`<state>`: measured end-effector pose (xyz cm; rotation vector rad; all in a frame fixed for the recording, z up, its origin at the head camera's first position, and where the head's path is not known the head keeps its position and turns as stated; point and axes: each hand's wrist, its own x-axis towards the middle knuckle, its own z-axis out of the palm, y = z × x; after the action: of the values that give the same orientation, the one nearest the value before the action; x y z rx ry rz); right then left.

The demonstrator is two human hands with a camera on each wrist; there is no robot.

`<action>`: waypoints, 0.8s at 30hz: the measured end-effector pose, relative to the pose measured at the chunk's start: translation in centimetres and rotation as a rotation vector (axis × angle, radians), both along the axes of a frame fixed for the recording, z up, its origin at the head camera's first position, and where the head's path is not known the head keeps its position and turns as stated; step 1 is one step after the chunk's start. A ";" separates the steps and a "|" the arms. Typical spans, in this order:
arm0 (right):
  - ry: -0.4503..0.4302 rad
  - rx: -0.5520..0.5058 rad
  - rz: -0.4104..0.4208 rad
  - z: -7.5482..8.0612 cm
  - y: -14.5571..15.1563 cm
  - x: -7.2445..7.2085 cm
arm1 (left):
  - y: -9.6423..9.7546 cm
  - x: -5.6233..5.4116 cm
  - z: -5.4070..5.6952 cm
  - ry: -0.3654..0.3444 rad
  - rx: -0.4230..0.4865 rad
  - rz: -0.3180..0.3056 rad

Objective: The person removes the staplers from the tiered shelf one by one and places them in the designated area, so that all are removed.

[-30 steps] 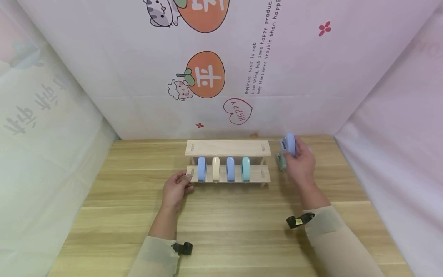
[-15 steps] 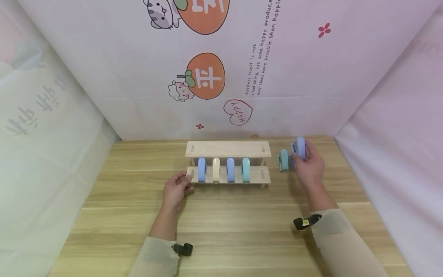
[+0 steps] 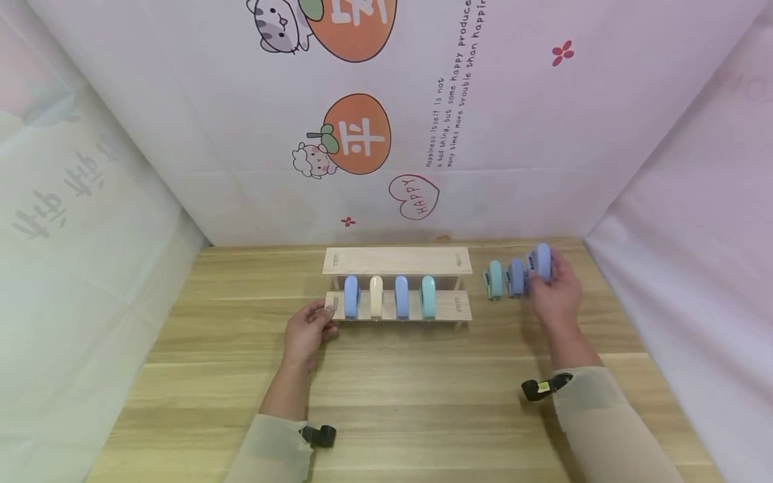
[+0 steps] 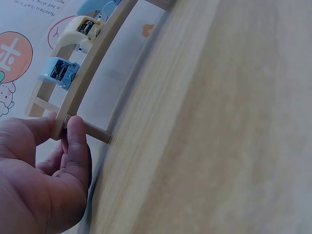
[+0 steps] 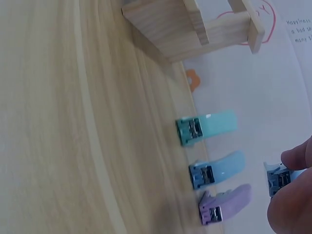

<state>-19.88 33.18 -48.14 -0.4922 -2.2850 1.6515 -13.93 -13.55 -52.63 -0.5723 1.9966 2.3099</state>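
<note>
My right hand grips a light-blue stapler above the table at the far right. In the right wrist view, thumb and finger pinch that stapler by its sides. Below and left of it stand a teal stapler and a blue stapler in a row; a purple stapler shows in the right wrist view, mostly covered by the hand in the head view. My left hand pinches the left end of the lower shelf of a two-tier wooden rack.
Along the rack's lower tier stand a blue stapler, a cream stapler, another blue stapler and a teal stapler. Behind the wooden table rises a printed cloth, with cloth on both sides too.
My right hand has moved right with the light-blue stapler, first uncovering the teal stapler, then the blue one on the table. My left hand stays at the rack's end.
</note>
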 end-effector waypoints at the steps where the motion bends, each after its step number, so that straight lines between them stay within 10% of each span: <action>1: 0.010 -0.013 -0.001 -0.1 0.2 0.0 | 0.0 0.0 0.0 -0.002 -0.001 0.000; 24: -0.096 -0.063 -0.092 -1.8 3.8 -0.9 | -0.1 -0.1 0.0 -0.023 -0.005 0.001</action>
<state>-20.76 36.95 -49.99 -0.6938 -2.2456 1.6938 -14.03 -13.61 -52.61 -0.5980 1.9934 2.2886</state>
